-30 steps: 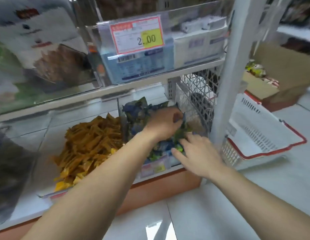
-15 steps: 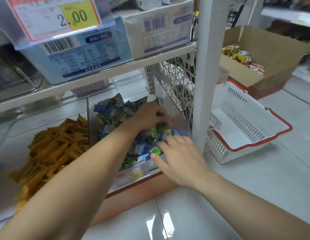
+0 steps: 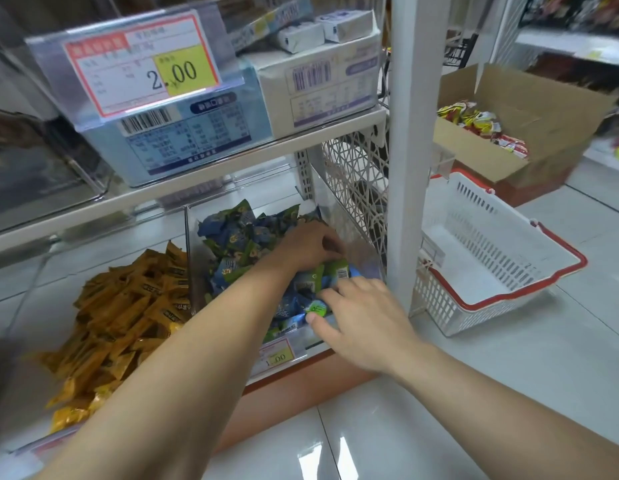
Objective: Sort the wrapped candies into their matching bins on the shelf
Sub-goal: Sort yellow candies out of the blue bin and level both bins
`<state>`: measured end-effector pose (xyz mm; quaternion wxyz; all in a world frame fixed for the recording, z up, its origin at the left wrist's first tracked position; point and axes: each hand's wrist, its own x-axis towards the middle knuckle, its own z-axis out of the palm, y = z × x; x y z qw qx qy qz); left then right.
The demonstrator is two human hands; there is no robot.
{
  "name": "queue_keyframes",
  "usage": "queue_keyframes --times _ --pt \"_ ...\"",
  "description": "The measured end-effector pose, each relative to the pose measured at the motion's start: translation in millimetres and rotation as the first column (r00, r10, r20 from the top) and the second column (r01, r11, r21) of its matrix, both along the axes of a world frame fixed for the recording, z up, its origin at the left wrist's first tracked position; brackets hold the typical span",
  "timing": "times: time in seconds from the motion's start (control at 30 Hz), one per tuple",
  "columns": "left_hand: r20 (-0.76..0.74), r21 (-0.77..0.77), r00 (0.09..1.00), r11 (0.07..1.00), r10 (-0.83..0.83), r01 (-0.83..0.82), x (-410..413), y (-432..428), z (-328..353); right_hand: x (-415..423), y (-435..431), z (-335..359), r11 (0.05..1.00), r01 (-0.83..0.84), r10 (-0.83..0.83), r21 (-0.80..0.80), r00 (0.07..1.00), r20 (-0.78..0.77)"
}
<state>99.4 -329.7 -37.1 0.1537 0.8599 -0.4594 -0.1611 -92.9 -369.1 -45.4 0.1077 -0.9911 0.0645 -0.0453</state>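
The view has been drawn closer and swung toward 3 o'clock over the last second, so that less of the orange candies (image 3: pixel 128 317) is seen and more of the white basket (image 3: pixel 481 216) and the cardboard box (image 3: pixel 529 109) at 1 o'clock. Both hands have been kept in the same clear bin (image 3: pixel 192 271) on the lower shelf. That bin holds the blue and green candies (image 3: pixel 238 237).

The left hand (image 3: pixel 308 245) is buried at the bin's 3 o'clock side. Its fingers (image 3: pixel 330 242) are curled down into the pile, and whether a candy is pinched under them cannot be told. The right hand (image 3: pixel 365 323) has been moved in from the front lip at 6 o'clock. Its fingers (image 3: pixel 339 292) are now laid loosely across the top wrappers, nothing visibly grasped, the thumb just beside a green-labelled candy (image 3: pixel 316 308).

More green wrappers have been exposed between the two hands than before. It is judged that the pile is being raked through or settled, not added to. Nothing has been carried across the divider at 9 o'clock, so the sort is judged unfinished.
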Motion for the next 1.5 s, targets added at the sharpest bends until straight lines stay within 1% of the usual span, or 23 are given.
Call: queue_keyframes --times 0.07,0.13,0.17,0.23,0.3,0.37,0.4,0.53,0.6,0.63,0.7,0.77,0.8,0.83,0.9,0.97,1.03,1.1,1.2,1.27,1.33,1.43,1.5 --pt "0.006 -0.033 1.0 0.999 0.021 -0.021 -3 1 2 0 0 0 1.0 0.003 -0.003 0.005 1.0 0.006" --pt "-0.024 -0.165 0.997 0.983 0.079 -0.082 -6 8 13 1 1 1 1.0 0.002 -0.003 0.019 1.0 0.007" --pt "-0.042 -0.245 0.991 0.96 0.13 -0.136 -8 13 22 1 1 1 0.999 0.001 -0.002 0.041 1.0 0.017" --pt "-0.066 -0.371 0.973 0.9 0.22 -0.228 -13 31 42 1 1 4 0.988 0.012 -0.026 0.156 0.996 0.087" --pt "-0.136 -0.439 0.958 0.852 0.251 -0.286 -21 54 58 2 0 10 0.942 0.029 -0.105 0.334 0.971 0.214" --pt "-0.281 -0.46 0.932 0.82 0.229 -0.34 -34 74 66 3 0 17 0.881 0.023 -0.201 0.472 0.923 0.33" --pt "-0.332 -0.453 0.919 0.819 0.211 -0.351 -43 81 66 4 1 20 0.858 0.015 -0.228 0.514 0.907 0.354" --pt "-0.45 -0.426 0.88 0.829 0.154 -0.362 -74 86 59 7 6 23 0.788 0.017 -0.231 0.615 0.935 0.27" --pt "-0.412 -0.38 0.899 0.868 0.15 -0.32 -74 78 59 9 3 21 0.759 0.031 -0.263 0.65 0.928 0.263" --pt "-0.356 -0.357 0.92 0.885 0.167 -0.299 -68 71 59 10 -1 20 0.765 0.047 -0.282 0.643 0.921 0.269" --pt "-0.21 -0.35 0.948 0.887 0.241 -0.303 -51 53 58 11 -8 17 0.814 0.072 -0.295 0.576 0.907 0.302" --pt "-0.099 -0.362 0.95 0.879 0.295 -0.311 -30 31 54 12 -11 13 0.861 0.067 -0.259 0.504 0.911 0.321" --pt "-0.057 -0.331 0.954 0.896 0.295 -0.297 -20 19 49 13 -10 11 0.878 0.059 -0.23 0.475 0.923 0.31" --pt "-0.04 -0.272 0.958 0.919 0.285 -0.285 -11 9 42 13 -9 8 0.892 0.052 -0.202 0.448 0.935 0.293" --pt "-0.06 -0.119 0.962 0.955 0.266 -0.272 5 -5 28 14 -6 1 0.922 0.048 -0.159 0.383 0.952 0.263" --pt "-0.011 0.023 0.972 0.972 0.236 -0.235 18 -13 16 15 -6 -3 0.95 0.042 -0.127 0.31 0.957 0.261" --pt "0.065 0.106 0.978 0.973 0.199 -0.205 27 -16 9 15 -6 -4 0.955 0.041 -0.122 0.293 0.957 0.264" --pt "0.109 0.171 0.981 0.969 0.16 -0.177 34 -18 5 16 -6 -3 0.955 0.033 -0.119 0.295 0.953 0.278" --pt "0.091 0.268 0.987 0.951 0.134 -0.154 37 -18 2 16 -6 -2 0.95 0.012 -0.107 0.312 0.951 0.29" --pt "0.047 0.285 0.991 0.949 0.125 -0.133 39 -17 0 15 -7 -2 0.949 0.006 -0.104 0.314 0.95 0.295" --pt "0.004 0.269 0.993 0.956 0.117 -0.114 39 -14 -1 14 -8 -2 0.948 0.0 -0.1 0.319 0.95 0.296" --pt "-0.089 0.172 0.99 0.98 0.113 -0.096 39 -10 -9 12 -8 -2 0.948 -0.011 -0.089 0.318 0.95 0.298" --pt "-0.104 0.135 0.991 0.989 0.081 -0.067 38 -9 -11 12 -8 -2 0.95 -0.019 -0.08 0.311 0.95 0.303"
